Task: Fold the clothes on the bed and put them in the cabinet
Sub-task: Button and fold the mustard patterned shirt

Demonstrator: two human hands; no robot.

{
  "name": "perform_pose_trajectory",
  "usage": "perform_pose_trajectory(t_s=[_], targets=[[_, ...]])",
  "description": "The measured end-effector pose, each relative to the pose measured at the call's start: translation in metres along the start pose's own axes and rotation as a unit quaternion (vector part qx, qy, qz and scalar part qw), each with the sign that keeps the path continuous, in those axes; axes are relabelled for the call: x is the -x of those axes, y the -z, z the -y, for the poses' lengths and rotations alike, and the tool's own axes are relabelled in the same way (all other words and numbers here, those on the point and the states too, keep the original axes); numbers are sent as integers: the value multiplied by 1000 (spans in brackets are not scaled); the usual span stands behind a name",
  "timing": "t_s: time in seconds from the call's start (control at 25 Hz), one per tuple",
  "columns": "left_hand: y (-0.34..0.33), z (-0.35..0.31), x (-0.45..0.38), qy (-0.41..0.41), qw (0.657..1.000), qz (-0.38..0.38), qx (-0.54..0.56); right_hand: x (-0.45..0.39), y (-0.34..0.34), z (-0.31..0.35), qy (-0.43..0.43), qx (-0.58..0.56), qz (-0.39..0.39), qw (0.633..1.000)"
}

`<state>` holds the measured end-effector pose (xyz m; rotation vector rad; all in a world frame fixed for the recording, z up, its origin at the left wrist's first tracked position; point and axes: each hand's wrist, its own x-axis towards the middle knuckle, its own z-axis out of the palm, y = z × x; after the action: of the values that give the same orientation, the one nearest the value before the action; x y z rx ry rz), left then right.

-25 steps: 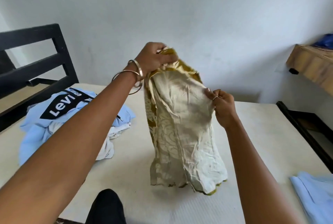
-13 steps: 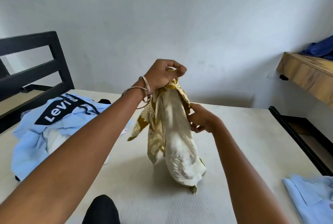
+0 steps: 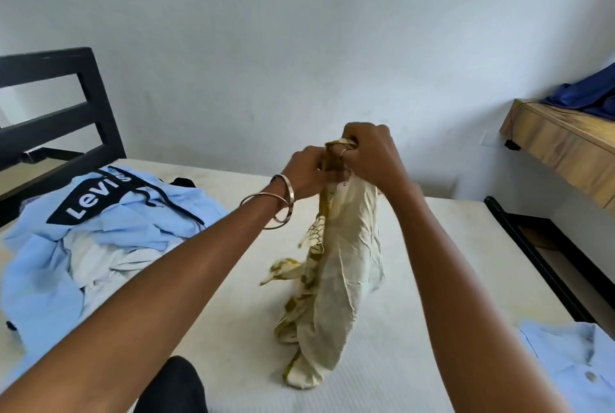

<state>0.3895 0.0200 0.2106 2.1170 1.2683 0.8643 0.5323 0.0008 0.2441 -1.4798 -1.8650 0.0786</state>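
bed (image 3: 432, 329) is filling the lower frame, its white mattress bare at centre. black headboard (image 3: 60, 106) is standing at 10 o'clock. wooden shelf (image 3: 562, 146) is sitting at 3 o'clock, blue cloth (image 3: 589, 90) lying on it. light blue levi's garment (image 3: 100, 233) is lying in a crumpled heap at 9 o'clock. light blue shirt (image 3: 572, 366) is lying at 4 o'clock by the bed edge. cream and mustard garment (image 3: 339, 266) is hanging at centre, its lower end touching the mattress. right hand (image 3: 369, 153) is gripping its top, fingers curled. left hand (image 3: 306, 173) is pinching the same bunched top, just beside. bangles (image 3: 279, 203) are sitting on the left wrist.
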Motion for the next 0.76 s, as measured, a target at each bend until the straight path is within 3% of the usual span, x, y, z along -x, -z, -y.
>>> perform_pose_trajectory(t_s=[0.12,0.24,0.28,0.36,0.44,0.48,0.52,0.56,0.64,0.68,0.76], targets=[[5,23,-3,28,998,-57,28,4,23,-29,16,16,79,997],[3,33,4,34,987,-140,74,24,18,-71,-57,143,268,951],[2,33,8,13,985,-145,96,32,12,-87,-88,128,287,945],[4,40,15,-45,993,-71,84,44,7,-111,-155,-4,219,963],[14,57,18,-43,984,56,-162,51,13,-124,-209,-140,101,963],[20,69,19,-10,948,97,-302,54,17,-128,-229,-182,56,955],[25,82,21,23,925,98,-366,58,20,-129,-242,-209,25,947],[29,96,21,59,935,68,-343,63,22,-129,-253,-242,8,937],[34,114,29,129,987,-21,-90,73,21,-129,-281,-319,-18,905],[34,116,33,164,981,-64,82,77,19,-134,-308,-360,-32,880],[25,116,44,214,916,-85,329,86,8,-149,-393,-455,-47,798]])
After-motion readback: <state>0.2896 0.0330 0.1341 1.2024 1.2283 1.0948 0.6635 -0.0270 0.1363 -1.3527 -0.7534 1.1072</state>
